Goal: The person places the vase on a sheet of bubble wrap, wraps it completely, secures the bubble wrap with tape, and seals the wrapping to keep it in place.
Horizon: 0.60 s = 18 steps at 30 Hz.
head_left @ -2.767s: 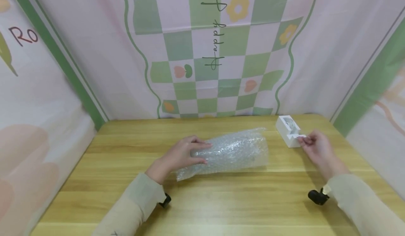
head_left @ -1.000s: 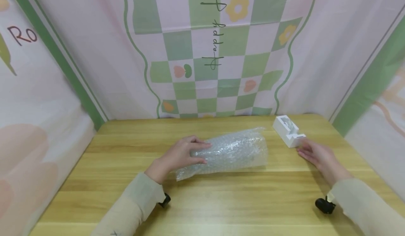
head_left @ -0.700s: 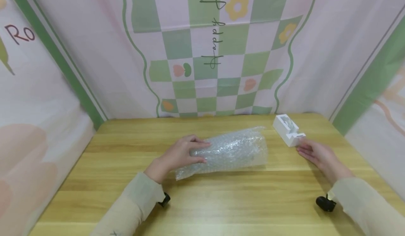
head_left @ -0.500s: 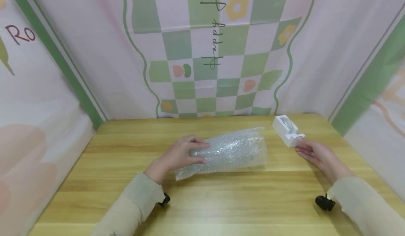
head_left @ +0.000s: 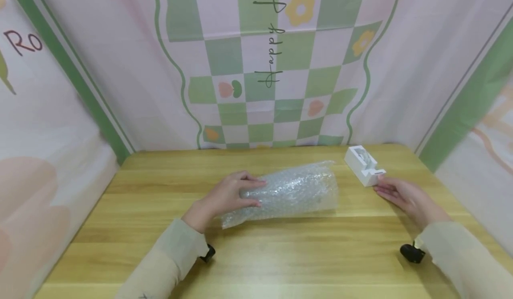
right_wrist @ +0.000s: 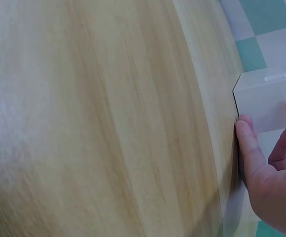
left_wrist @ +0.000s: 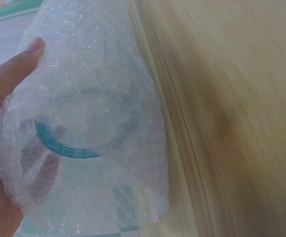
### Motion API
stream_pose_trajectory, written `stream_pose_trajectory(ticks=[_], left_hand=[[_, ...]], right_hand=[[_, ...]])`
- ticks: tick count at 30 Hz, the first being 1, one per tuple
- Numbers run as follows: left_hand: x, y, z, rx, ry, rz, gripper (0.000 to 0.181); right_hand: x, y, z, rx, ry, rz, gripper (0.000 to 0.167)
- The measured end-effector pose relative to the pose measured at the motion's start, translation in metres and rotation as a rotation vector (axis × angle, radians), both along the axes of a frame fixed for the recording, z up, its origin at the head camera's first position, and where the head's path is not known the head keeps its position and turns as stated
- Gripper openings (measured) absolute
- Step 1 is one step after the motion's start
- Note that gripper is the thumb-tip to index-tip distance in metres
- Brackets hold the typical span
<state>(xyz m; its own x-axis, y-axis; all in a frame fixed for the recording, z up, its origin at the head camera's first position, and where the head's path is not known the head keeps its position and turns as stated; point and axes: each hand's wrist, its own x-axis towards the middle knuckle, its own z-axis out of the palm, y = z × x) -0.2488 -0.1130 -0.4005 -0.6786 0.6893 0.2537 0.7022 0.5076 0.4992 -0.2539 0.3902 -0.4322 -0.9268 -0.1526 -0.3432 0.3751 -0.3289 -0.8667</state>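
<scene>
In the head view my left hand [head_left: 228, 196] grips the left part of a bubble-wrap roll [head_left: 296, 190] lying on the table, fingers over the top and thumb on the near side. The left wrist view looks into the end of this bubble-wrap bundle [left_wrist: 89, 69]; a round, teal-tinted rim [left_wrist: 64, 148] shows through the layers. My right hand [head_left: 409, 198] touches the front end of a white tape dispenser [head_left: 356, 163] with its fingertips. In the right wrist view, fairly straight fingers [right_wrist: 251, 148] lie against the white dispenser [right_wrist: 261, 101]. Any tape between them cannot be made out.
The wooden table [head_left: 280, 254] ends at a back curtain [head_left: 304, 125] with green checks. More curtain hangs at both sides. The dispenser stands near the back right corner, right of the roll. A black wrist camera [head_left: 413, 253] hangs below the right sleeve.
Since the earliest frame, the dispenser has turned slightly, its back end moving left. My right fingers have gone from pinching at its cutter to touching its front end. The left hand stays put.
</scene>
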Motion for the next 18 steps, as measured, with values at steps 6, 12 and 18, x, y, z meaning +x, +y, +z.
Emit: stream_pose_trajectory(ticks=[6,12,18], left_hand=[[0.0012,0.0003,0.0008,-0.019,-0.002,0.011,0.057],[0.0006,0.0009,0.0011,-0.016,-0.001,0.005,0.056],[0.0007,0.0011,0.0022,-0.015,0.003,0.0,0.056]], right_hand=[[0.001,0.0027,0.0001,-0.006,0.0,0.029,0.022],[0.0034,0.0051,0.002,-0.031,0.003,0.042,0.021],[0.0068,0.0048,0.0053,-0.007,0.0,0.045,0.02]])
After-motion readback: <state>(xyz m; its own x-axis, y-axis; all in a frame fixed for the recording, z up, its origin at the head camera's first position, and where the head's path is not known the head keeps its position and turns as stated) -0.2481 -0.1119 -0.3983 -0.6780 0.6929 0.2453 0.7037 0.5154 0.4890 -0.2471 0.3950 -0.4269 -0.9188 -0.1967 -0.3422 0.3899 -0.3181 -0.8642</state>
